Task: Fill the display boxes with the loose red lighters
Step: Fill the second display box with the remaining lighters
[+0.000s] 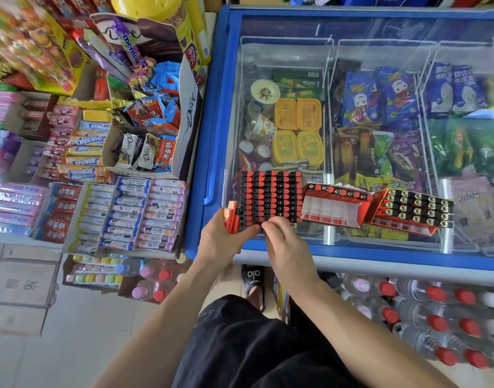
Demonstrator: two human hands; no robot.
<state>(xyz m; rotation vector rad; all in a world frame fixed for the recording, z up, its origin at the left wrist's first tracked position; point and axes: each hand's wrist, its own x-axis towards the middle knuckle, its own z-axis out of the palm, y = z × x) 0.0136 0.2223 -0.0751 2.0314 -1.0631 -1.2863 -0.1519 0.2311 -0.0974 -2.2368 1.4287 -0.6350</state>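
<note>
- Three display boxes are set in a row on the glass lid of a blue freezer point(212, 135), near its front edge.
- The left box point(271, 197) is packed with red lighters in rows.
- The middle box point(334, 205) is mostly vacant; one row is seen along its far edge.
- The right box point(414, 210) is filled and tilted.
- A bundle of loose lighters point(231, 217) is grasped in the left hand point(222, 242), fingers curled around it, just beside the left box.
- The right hand point(282, 247) is held at the left box's near edge, fingertips pinched together there; what is pinched cannot be told.
- Sweets point(145, 119) are stacked on shelves to the left.
</note>
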